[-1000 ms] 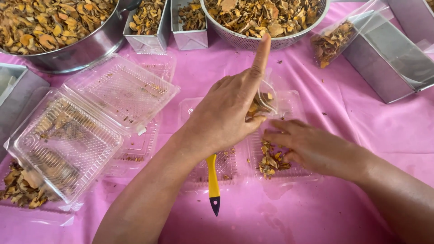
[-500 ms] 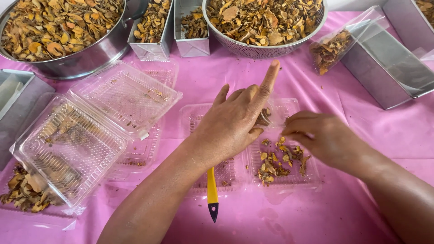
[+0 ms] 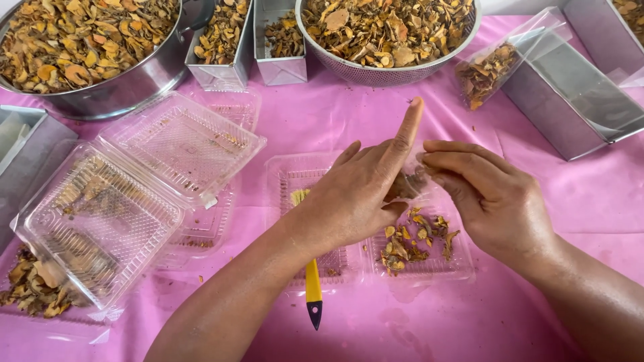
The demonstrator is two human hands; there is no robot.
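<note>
We saw the left hand [image 3: 352, 201] and right hand [image 3: 493, 198] pinching dried slices [image 3: 406, 184] together above an open clear box [image 3: 376, 261], left forefinger raised. A yellow-handled brush [image 3: 312, 288] lay half hidden under the left wrist. Beyond the fingertips stood two bowls [image 3: 386, 70] and two small tins [image 3: 278, 67]. Beside the left hand, stacked boxes [image 3: 181, 144] blurred together.

Bare pink tablecloth [image 3: 416, 322] is lying open along the near edge and to the right. To the left, stacked clear clamshell boxes [image 3: 134, 194] are blocking the way. Far off, a steel pot [image 3: 121, 87], small tins [image 3: 282, 64] and a mesh colander [image 3: 376, 70] are walling the edge; a grey tray [image 3: 570, 100] is crowding the far right.
</note>
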